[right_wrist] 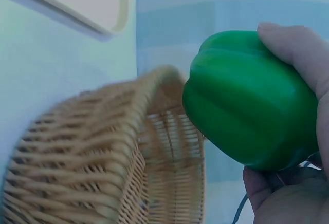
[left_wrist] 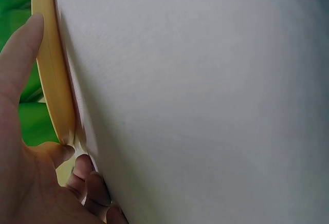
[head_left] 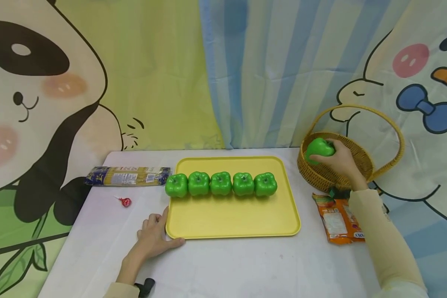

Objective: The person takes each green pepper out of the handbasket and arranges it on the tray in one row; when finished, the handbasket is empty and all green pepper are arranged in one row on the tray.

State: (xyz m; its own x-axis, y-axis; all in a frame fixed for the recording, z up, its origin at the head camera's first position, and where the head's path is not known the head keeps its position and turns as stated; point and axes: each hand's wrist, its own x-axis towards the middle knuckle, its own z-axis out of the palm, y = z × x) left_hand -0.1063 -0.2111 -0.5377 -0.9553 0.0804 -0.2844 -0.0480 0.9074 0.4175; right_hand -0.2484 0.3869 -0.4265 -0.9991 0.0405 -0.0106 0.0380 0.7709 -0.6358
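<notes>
My right hand [head_left: 340, 159] grips a green bell pepper [head_left: 318, 149] at the mouth of a wicker basket [head_left: 313, 176]. In the right wrist view, thumb and fingers lie around the pepper [right_wrist: 247, 100], beside the woven rim. A yellow tray [head_left: 231, 219] lies on the table, with several green bell peppers [head_left: 221, 183] in a side-by-side row across it; the leftmost pepper [head_left: 176, 185] overlaps its left rim. At the tray's near left corner, my left hand [head_left: 152, 238] touches the edge with thumb and index finger spread; its thumb [left_wrist: 25, 44] lies against the rim.
A pack of spaghetti [head_left: 128, 176] lies left of the tray, a red lollipop [head_left: 125, 202] below it. Under the right forearm an orange snack packet [head_left: 335, 223] is partly hidden. The basket's tall handle [head_left: 398, 136] leans right. A printed curtain [head_left: 164, 82] hangs behind the table.
</notes>
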